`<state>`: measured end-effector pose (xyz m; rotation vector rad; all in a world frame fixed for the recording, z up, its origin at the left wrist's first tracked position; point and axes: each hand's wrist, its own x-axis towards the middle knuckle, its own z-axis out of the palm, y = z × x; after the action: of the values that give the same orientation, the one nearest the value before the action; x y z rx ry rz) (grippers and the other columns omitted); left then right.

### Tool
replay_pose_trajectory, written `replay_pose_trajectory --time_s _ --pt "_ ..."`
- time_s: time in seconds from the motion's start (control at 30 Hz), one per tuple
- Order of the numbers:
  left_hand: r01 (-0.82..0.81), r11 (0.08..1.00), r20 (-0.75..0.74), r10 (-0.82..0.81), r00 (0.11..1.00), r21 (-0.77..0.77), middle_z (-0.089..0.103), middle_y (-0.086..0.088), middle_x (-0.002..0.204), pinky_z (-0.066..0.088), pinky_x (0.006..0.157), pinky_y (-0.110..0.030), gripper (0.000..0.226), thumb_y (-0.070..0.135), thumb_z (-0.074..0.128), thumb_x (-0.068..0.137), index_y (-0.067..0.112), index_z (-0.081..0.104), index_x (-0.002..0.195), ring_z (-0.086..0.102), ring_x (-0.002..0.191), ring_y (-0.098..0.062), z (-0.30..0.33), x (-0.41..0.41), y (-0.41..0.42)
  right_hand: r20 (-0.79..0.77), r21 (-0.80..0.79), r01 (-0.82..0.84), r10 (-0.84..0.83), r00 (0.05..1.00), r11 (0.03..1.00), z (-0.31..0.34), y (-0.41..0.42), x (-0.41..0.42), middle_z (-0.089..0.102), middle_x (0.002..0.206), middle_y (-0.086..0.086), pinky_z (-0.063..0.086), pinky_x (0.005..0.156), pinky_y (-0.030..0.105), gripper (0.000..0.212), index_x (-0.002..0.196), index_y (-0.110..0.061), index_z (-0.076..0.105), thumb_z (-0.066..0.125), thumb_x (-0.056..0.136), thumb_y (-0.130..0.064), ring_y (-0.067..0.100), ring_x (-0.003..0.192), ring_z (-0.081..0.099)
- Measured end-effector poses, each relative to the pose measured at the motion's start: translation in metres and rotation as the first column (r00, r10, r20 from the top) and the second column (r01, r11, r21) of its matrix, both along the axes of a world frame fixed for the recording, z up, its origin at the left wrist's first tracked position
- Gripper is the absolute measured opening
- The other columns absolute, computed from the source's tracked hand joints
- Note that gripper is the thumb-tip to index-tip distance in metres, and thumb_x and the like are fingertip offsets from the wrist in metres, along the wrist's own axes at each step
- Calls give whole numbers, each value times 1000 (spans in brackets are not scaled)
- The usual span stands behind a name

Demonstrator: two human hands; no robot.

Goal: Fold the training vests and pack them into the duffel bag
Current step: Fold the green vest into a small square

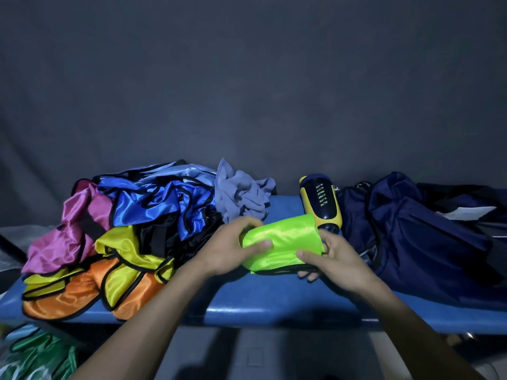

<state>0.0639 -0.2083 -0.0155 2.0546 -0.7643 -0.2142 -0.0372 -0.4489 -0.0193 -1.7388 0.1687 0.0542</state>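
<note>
Nearest the camera, at the bottom left corner, some green cloth (35, 357) lies below the bench, too dim to make out clearly. Two bare forearms reach up from the lower edge to the blue padded bench (274, 303). Over its middle, both hands hold a folded lime-green vest (282, 242). The left hand (233, 248) grips the vest's left end, thumb lying across the top and fingers curled over its far edge. The right hand (332, 256) pinches the right end, thumb on top and fingertips showing underneath (the vest looks lifted slightly off the bench, though the shadow makes that hard to judge).

To the left, a loose pile of vests (115, 237) covers the bench: orange and yellow at the front edge, pink at the left, blue and black farther back. Behind the pile sits a crumpled grey-blue cloth (241, 193). Just beyond the lime vest lies a yellow and dark blue bottle (321, 201), on its side. At the right, the navy duffel bag (411, 231) slumps on the bench, a white paper (466, 212) showing on top. A dark grey backdrop (247, 78) hangs behind everything.
</note>
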Motion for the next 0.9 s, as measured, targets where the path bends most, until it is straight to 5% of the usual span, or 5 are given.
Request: replay_pose_trajectory --time_s 0.2,0.33,0.43,0.63,0.9 --pt "-245 900 515 27 857 360 54 3 140 36 109 -42 31 27 56 98 33 65 127 49 129 -29 26 77 -80 -60 24 139 -137 989 990 9 -11 7 71 110 19 59 53 42 20 119 -9 56 63 101 -17 34 58 68" --pt "-273 583 456 -192 869 766 18 6 167 -5 120 -63 46 53 38 103 48 37 149 6 154 -37 5 114 -81 -37 -207 140 -151 988 968 15 -10 14 71 75 20 58 52 39 26 114 -8 45 54 105 -32 33 51 69" --pt "-316 540 493 -220 841 780 30 3 162 0 120 -62 47 56 34 103 45 39 149 10 153 -35 -12 122 -60 -33 -294 169 -187 982 941 25 -7 22 67 59 18 56 50 37 26 105 -10 42 47 107 -35 37 51 68" --pt "-334 540 529 -257 808 772 38 5 157 6 124 -56 50 56 39 101 41 41 149 19 152 -32 -13 132 -27 38 -367 263 -269 963 892 34 2 51 60 106 12 61 64 45 29 117 -10 50 48 106 -37 26 51 71" --pt "-315 585 535 -250 807 748 44 -1 153 10 124 -54 51 46 37 102 21 58 141 25 149 -30 -11 139 4 -54 223 422 -421 905 879 21 40 147 67 122 19 60 50 35 28 126 -3 55 47 109 -24 24 67 76"
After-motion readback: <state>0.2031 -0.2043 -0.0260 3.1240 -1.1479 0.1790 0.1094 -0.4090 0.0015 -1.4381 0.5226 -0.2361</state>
